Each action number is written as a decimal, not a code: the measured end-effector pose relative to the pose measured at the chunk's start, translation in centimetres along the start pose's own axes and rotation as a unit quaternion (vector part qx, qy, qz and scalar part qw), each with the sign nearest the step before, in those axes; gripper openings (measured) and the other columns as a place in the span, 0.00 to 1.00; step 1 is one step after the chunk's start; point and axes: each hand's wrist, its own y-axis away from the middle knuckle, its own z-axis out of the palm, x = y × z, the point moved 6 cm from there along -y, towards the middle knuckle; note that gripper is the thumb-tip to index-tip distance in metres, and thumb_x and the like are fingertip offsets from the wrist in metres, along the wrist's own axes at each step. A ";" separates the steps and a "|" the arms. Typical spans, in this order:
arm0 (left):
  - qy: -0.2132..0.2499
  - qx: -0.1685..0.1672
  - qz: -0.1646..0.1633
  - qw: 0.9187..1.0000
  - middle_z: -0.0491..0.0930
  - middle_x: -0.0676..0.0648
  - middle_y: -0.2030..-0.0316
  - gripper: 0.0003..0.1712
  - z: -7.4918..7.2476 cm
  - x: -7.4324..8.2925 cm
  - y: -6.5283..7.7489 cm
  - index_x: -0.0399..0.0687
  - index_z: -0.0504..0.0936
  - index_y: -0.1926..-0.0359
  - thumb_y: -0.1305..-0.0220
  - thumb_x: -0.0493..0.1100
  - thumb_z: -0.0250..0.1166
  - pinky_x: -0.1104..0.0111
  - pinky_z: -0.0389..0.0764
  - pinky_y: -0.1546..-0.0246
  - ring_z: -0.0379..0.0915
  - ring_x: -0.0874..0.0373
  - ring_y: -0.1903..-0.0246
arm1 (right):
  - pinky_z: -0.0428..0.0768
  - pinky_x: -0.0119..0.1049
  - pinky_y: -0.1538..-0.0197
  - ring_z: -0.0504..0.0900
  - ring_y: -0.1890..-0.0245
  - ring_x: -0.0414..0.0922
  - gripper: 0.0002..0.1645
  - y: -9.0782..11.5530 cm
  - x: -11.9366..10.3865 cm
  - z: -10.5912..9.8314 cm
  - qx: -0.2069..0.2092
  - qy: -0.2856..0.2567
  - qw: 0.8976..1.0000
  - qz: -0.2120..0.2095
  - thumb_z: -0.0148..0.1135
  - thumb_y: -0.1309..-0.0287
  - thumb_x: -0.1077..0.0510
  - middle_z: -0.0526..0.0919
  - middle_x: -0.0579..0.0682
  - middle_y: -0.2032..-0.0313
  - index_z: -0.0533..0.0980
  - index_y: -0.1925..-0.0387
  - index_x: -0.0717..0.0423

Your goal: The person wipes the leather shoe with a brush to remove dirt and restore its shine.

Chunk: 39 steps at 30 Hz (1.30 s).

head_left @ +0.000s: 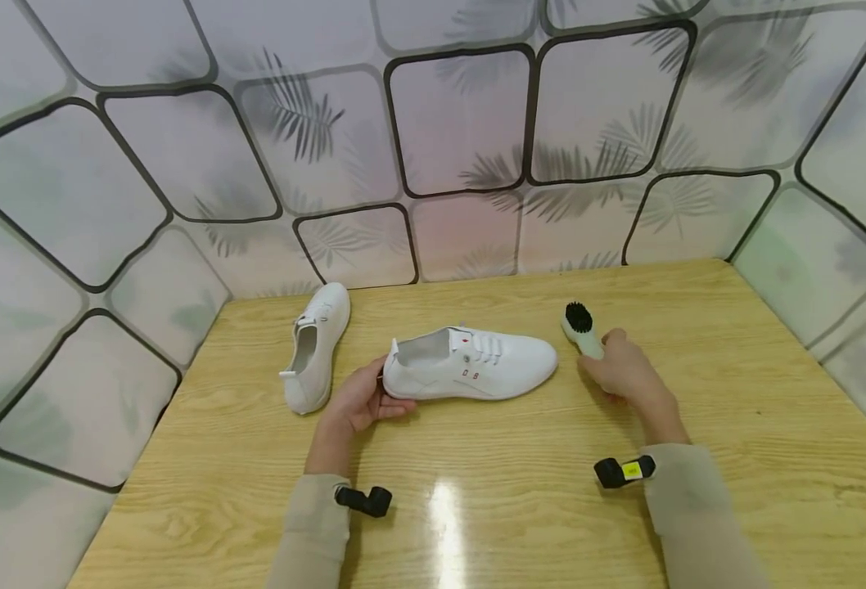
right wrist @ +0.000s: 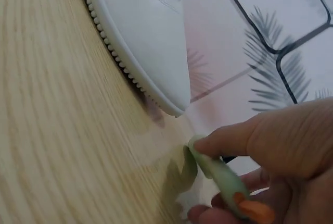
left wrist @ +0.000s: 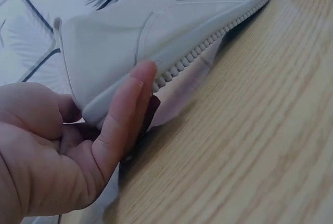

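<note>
A white lace-up shoe (head_left: 510,368) with a small red D and B on its side lies across the middle of the wooden table, toe to the right. My left hand (head_left: 359,398) holds it by the heel, and in the left wrist view the fingers (left wrist: 122,112) reach under the ridged sole, heel raised off the wood. In my right hand (head_left: 624,368) is a shoe brush (head_left: 579,321), gripped by its pale green handle (right wrist: 223,177) with an orange end. Its black bristles face up, just right of the shoe's toe in the head view.
The matching white shoe (head_left: 322,348) stands at the left of the table (head_left: 514,483), toe toward the back. A patterned cloth wall (head_left: 462,123) encloses the back and both sides. Each wrist carries a small black camera.
</note>
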 end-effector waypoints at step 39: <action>-0.231 0.070 0.119 0.963 0.72 0.40 0.67 0.26 -0.2 2.5 2.9 0.36 0.70 0.34 0.28 0.39 0.41 0.65 0.81 0.73 0.69 0.54 0.74 | 0.77 0.58 0.49 0.78 0.48 0.66 0.39 4.6 -6.6 2.6 -0.030 0.108 0.986 -0.126 0.53 0.29 0.45 0.74 0.75 0.44 0.64 0.37 0.79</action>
